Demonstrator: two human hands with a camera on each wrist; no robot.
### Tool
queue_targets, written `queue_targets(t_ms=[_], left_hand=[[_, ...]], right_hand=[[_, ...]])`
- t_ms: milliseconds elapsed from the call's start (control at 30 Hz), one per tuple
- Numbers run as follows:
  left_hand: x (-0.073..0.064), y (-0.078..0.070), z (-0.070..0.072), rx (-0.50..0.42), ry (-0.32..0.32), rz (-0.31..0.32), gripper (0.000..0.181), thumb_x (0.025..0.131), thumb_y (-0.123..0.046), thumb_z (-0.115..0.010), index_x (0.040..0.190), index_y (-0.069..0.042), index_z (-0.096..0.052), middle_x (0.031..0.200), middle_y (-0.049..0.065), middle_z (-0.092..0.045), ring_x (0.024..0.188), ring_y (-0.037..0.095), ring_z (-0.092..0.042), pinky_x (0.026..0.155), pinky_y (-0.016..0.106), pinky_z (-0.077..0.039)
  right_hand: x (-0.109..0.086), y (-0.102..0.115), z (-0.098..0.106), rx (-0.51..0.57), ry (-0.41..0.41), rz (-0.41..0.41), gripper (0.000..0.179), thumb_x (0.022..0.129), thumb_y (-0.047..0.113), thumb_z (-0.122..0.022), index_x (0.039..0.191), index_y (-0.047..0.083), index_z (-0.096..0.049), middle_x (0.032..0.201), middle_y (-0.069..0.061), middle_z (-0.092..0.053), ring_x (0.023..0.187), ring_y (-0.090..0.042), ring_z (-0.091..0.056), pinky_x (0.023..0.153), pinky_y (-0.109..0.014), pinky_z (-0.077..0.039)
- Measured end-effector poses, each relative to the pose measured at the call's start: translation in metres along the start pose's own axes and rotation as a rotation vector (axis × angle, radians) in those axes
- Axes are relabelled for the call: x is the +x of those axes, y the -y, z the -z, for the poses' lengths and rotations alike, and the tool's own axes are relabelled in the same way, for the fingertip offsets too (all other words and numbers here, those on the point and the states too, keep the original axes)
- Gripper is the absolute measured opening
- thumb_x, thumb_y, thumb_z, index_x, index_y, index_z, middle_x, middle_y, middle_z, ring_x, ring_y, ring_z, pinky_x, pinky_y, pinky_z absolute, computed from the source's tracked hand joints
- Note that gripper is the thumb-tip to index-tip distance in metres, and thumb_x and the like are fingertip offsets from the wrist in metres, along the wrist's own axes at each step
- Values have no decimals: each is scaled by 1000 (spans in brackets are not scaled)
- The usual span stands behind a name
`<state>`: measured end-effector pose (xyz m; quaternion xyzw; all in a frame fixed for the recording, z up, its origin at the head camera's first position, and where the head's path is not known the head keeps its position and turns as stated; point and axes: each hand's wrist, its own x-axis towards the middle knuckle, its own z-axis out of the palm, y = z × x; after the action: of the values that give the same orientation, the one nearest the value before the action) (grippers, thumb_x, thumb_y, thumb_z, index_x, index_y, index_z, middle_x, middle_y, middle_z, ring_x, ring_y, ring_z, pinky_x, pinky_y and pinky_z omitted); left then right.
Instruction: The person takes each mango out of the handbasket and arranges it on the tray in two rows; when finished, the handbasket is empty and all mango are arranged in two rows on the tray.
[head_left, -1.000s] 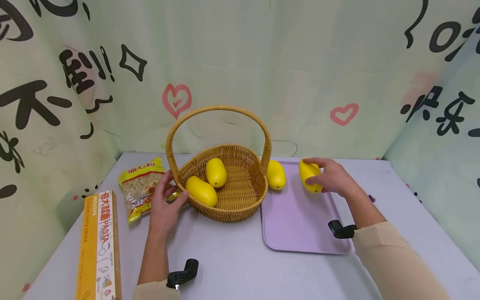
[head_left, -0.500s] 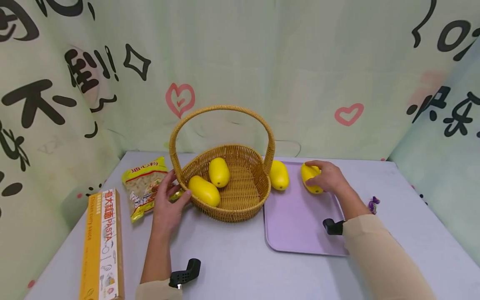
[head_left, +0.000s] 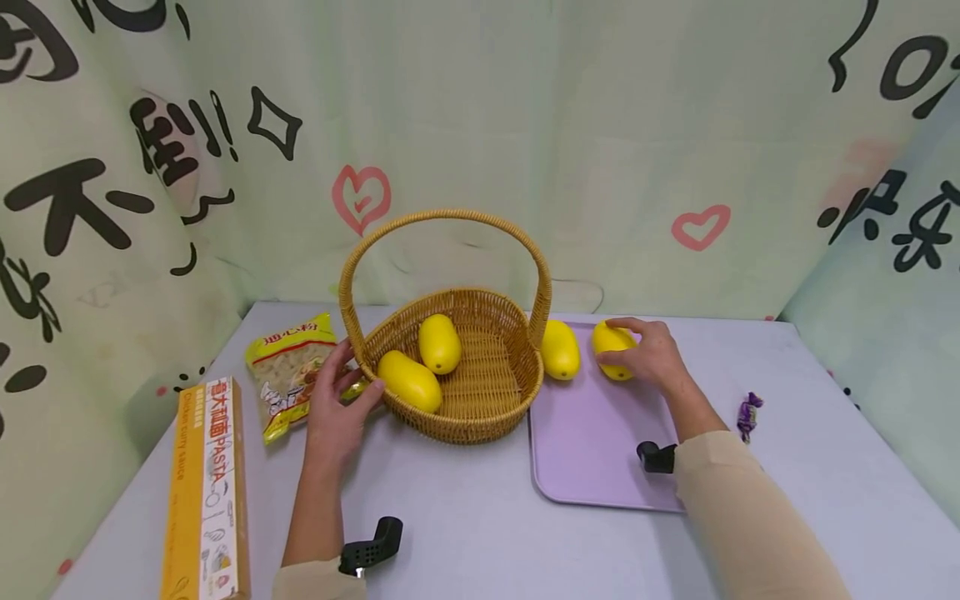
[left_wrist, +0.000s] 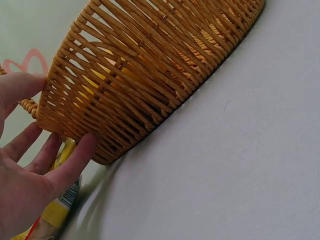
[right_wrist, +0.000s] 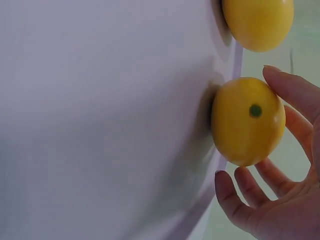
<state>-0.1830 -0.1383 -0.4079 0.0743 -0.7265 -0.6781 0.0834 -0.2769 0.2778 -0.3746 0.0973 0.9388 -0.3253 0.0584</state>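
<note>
My left hand (head_left: 339, 417) holds the left end of the wicker basket (head_left: 480, 429), thumb at the rim and fingertips against the woven wall (left_wrist: 150, 75). Two yellow mangoes, one in front (head_left: 408, 382) and one behind (head_left: 439, 343), lie inside. On the right, my right hand (head_left: 651, 357) has its thumb and fingers around another smooth yellow mango (head_left: 613, 340) at the back of the purple tray (head_left: 592, 450). Its green-dotted end (right_wrist: 247, 122) faces the right wrist camera. One more mango (head_left: 560, 350) lies beside the basket, at the tray's back left.
Behind the left hand lies a bag of pasta (head_left: 288, 367). A long pasta box (head_left: 206, 492) stretches along the table's left side. Right of the tray is a purple-wrapped candy (head_left: 748, 415). The basket's tall handle (head_left: 450, 215) arches above it.
My right hand has moved slightly left, and the mango in it has shifted towards the one beside the basket. The left hand stays at the basket. The head view has turned a little left.
</note>
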Motion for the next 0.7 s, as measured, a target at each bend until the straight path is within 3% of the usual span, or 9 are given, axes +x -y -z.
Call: queue_targets(t_ms=[500,700], left_hand=[[-1,0,0,9,-3,10,73,98,-10,-70,161,-29,-36,163,-2,-39,143,21,-44,87,8,-53],[-1,0,0,4,0,8,73,98,-9,-69,161,-28,-36,163,-2,-39,142,20,-44,86,10,-54]], right_hand=[[-4,4,2,-10,-21,-1,66,94,29,-74,153,12,-49,155,-34,-29,138,-53,-32,116,-64,-39],[-13,12,9,-28,-78,70,62,95,27,-72,151,10,-52,149,-34,-36,133,-52,-36,108,-62,-47]])
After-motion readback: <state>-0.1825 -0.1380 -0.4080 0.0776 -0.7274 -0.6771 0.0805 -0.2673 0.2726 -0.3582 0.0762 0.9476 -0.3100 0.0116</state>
